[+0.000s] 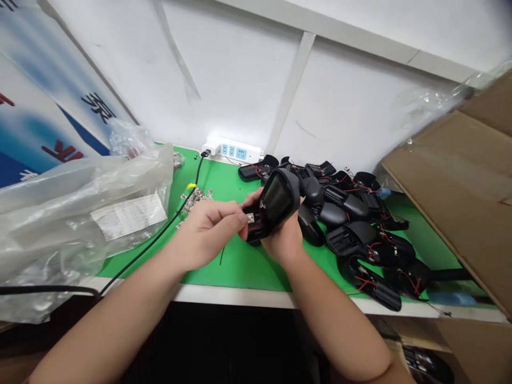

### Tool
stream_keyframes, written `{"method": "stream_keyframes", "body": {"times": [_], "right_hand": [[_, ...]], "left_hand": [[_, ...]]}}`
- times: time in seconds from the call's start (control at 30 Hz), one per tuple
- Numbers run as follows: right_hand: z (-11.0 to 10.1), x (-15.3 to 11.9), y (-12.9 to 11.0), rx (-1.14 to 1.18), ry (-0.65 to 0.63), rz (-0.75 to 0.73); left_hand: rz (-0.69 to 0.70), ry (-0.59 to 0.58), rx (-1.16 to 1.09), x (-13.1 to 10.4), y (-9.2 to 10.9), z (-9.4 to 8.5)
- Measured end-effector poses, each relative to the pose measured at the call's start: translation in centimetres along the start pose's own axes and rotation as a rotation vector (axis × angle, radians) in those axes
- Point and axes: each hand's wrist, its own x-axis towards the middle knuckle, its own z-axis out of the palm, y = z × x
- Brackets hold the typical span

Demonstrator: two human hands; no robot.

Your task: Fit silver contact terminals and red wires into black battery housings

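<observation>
A black curved plastic housing (280,200) is tilted up above the green mat. My right hand (285,237) is wrapped round its underside and holds it. The fingers of my left hand (218,226) pinch a small metal piece (250,217) at the open left end of the housing. A thin dark wire hangs below the housing. On the mat, just beyond my left hand, lies a heap of small shiny metal parts (197,198).
Several black housings with red wires (348,213) cover the mat's right side. A white power strip (240,151) lies by the wall, its black cable (160,233) crossing leftward. Plastic bags (72,213) lie left; a cardboard box (456,160) stands right.
</observation>
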Motion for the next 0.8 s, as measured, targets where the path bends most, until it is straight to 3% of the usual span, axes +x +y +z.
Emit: {"method": "stream_keyframes", "body": {"times": [0.1,0.17,0.43,0.8], "right_hand": [[1.0,0.4,0.6,0.191,0.087,0.15],[1.3,0.5,0.8,0.215,0.126,0.227],[1.1,0.5,0.8,0.193,0.126,0.233],[1.3,0.3,0.2,0.153,0.085,0.237]], "left_hand": [[-0.204,0.1,-0.048,0.3,0.1,1.1],[-0.264,0.12,-0.107,0.6,0.1,1.8],[-0.288,0.115,-0.28,0.3,-0.3,2.1],[-0.284,0.107,-0.174,0.3,0.6,1.8]]}}
